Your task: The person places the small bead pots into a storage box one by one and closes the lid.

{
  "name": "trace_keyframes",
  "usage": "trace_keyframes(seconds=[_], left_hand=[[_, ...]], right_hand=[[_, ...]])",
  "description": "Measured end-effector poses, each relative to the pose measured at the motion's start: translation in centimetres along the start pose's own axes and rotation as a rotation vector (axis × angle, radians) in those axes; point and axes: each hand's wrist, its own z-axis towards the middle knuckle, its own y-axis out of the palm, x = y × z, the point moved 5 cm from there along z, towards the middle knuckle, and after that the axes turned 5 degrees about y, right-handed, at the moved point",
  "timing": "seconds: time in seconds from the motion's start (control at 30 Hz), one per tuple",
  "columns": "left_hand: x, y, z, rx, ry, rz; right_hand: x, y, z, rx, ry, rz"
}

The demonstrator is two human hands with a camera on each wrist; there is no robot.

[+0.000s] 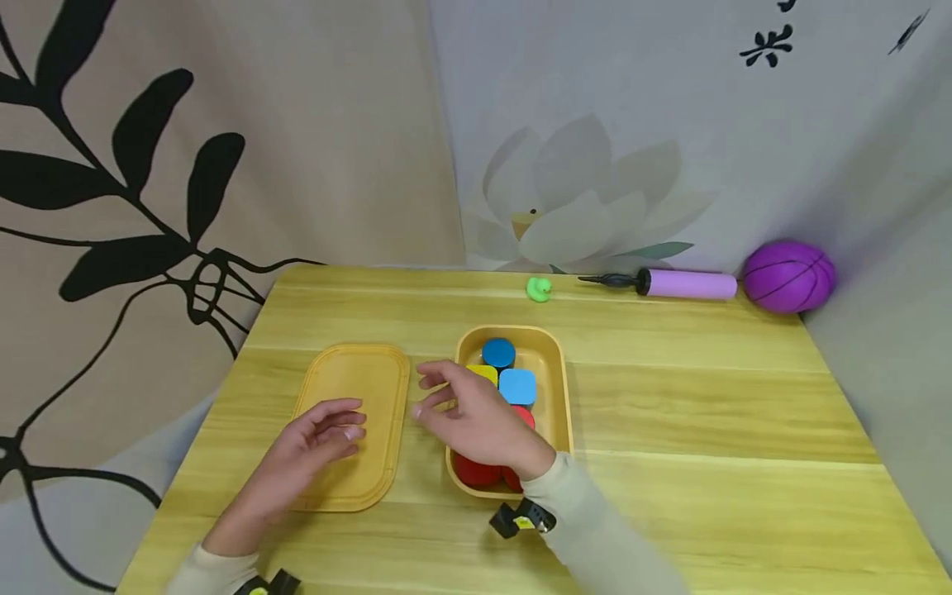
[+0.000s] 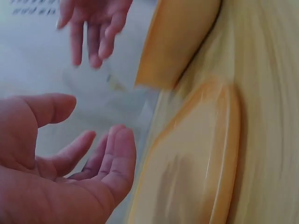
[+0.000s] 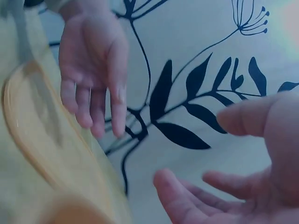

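My left hand (image 1: 316, 450) hovers over the lower left of a flat yellow-orange lid (image 1: 375, 388), fingers relaxed and holding nothing. Over the left side of a matching yellow-orange box (image 1: 554, 388) is my right hand (image 1: 476, 417), its fingers loosely bent and free of any object. Inside the box lie a dark blue round piece (image 1: 499, 353), a light blue square piece (image 1: 517, 387), a yellow piece (image 1: 485, 373) and several red pieces (image 1: 476, 472). My right hand hides part of them. Both wrist views show the two hands apart, facing each other with bare palms.
Toward the table's back edge sits a small green duck (image 1: 539, 289). Right of it lies a purple hand pump (image 1: 687, 284), its tip pointing left, beside a purple ball (image 1: 790, 277) at the back right corner. A patterned curtain (image 1: 335, 149) hangs behind the wooden table (image 1: 706, 430).
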Motion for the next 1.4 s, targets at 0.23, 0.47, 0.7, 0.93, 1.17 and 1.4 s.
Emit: trace_keyframes(seconds=[0.23, 0.47, 0.7, 0.93, 1.17, 1.4], left_hand=[[-1.4, -5.3, -1.3, 0.097, 0.050, -0.027], [-1.8, -9.1, -2.1, 0.240, 0.106, -0.052], [-4.2, -10.7, -2.2, 0.266, -0.038, 0.090], [-5.0, -10.2, -2.2, 0.166, -0.146, 0.276], [-5.2, -10.3, -2.5, 0.141, -0.250, 0.309], [-5.4, -10.4, -2.6, 0.133, -0.277, 0.265]], right_hand=[[0.7, 4.4, 1.0, 0.050, 0.061, 0.262], [1.2, 7.6, 1.0, 0.145, 0.040, 0.429], [3.4, 10.5, 0.6, 0.186, 0.178, 0.484], [5.1, 11.6, 0.5, 0.225, 0.219, 0.375], [5.8, 11.3, 0.7, 0.199, 0.227, 0.412], [6.0, 11.1, 0.8, 0.218, 0.229, 0.460]])
